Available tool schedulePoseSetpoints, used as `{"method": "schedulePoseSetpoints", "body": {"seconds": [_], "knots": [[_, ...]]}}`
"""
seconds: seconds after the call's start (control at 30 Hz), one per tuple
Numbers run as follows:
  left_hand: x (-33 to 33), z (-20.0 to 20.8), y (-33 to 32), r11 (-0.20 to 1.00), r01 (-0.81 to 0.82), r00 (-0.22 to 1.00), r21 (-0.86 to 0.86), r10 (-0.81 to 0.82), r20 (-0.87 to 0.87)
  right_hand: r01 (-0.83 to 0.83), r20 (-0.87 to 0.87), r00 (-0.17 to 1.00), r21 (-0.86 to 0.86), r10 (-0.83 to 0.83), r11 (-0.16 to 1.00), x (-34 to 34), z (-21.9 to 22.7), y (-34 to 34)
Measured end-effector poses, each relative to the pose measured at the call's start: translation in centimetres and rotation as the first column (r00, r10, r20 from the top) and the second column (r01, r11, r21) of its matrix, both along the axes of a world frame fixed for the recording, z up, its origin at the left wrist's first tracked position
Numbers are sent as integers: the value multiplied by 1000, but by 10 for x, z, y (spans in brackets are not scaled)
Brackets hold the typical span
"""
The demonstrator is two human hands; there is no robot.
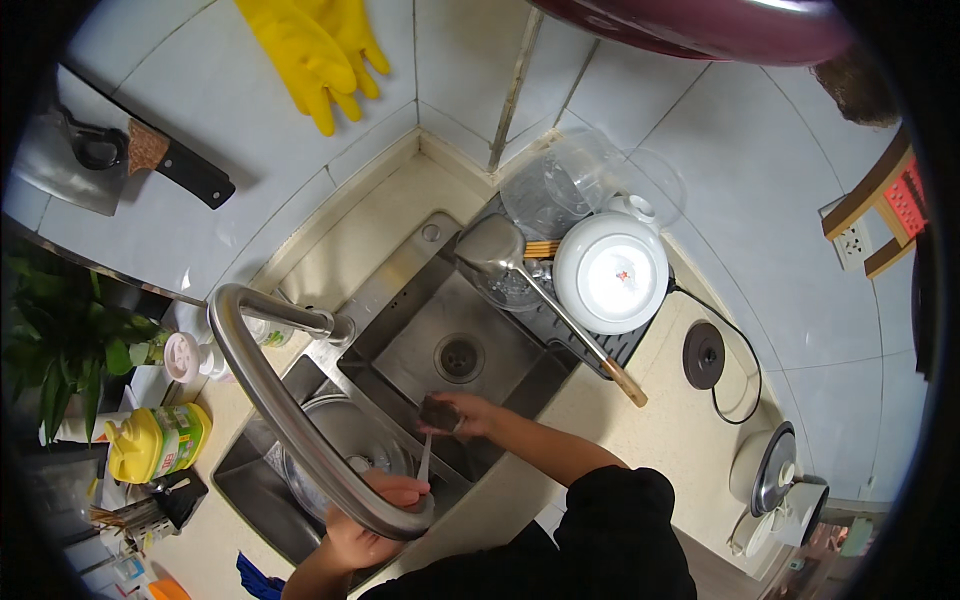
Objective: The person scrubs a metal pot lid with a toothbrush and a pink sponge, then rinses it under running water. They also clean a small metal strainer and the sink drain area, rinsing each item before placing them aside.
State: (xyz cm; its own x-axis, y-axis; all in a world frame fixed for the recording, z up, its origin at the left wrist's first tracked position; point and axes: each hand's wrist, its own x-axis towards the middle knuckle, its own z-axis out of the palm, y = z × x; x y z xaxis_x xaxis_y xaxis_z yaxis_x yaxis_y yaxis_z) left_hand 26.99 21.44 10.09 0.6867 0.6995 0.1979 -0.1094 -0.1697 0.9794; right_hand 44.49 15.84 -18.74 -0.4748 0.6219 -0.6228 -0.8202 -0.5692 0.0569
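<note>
In the head view, my right hand (pixel 472 415) closes round a dark, rough-looking pad (pixel 440 412) above the divider between two sink basins. A slender pale utensil (pixel 427 458) runs from the pad down to my left hand (pixel 362 532), whose fingers grip its lower end. The utensil's far end is hidden at the pad, so I cannot tell its exact kind. Across my left hand curves the metal faucet (pixel 290 410), covering part of it. Beneath lies a round metal pan or lid (pixel 335 440) in the left basin.
A drain (pixel 459 357) shows in the right basin. On a dark rack (pixel 628 345), a metal ladle-like turner (pixel 560 310) lies beside an upturned white bowl (pixel 612 272). Yellow gloves (pixel 305 55) and a cleaver (pixel 150 150) hang on the wall; a yellow bottle (pixel 160 443) stands left.
</note>
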Motion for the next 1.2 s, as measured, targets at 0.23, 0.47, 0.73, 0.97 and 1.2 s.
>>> {"method": "schedulePoseSetpoints", "body": {"seconds": [0.23,0.47,0.73,0.97,1.2], "knots": [[38,-2,8,967,116,992,228,-100,-82,109,-11,994,98,-108,989,11,7,-7],[57,-4,12,954,93,995,284,-83,-47,119,135,981,130,-136,984,2,29,-4],[-9,-54,-3,964,-172,979,-204,190,76,209,283,944,-111,-171,972,2,67,3],[-64,-85,-14,869,-427,904,-249,401,-150,-25,714,692,-121,105,992,-4,78,19],[-81,-87,-21,854,-455,888,-253,413,-203,97,570,821,-203,37,974,-17,-56,17]]}}
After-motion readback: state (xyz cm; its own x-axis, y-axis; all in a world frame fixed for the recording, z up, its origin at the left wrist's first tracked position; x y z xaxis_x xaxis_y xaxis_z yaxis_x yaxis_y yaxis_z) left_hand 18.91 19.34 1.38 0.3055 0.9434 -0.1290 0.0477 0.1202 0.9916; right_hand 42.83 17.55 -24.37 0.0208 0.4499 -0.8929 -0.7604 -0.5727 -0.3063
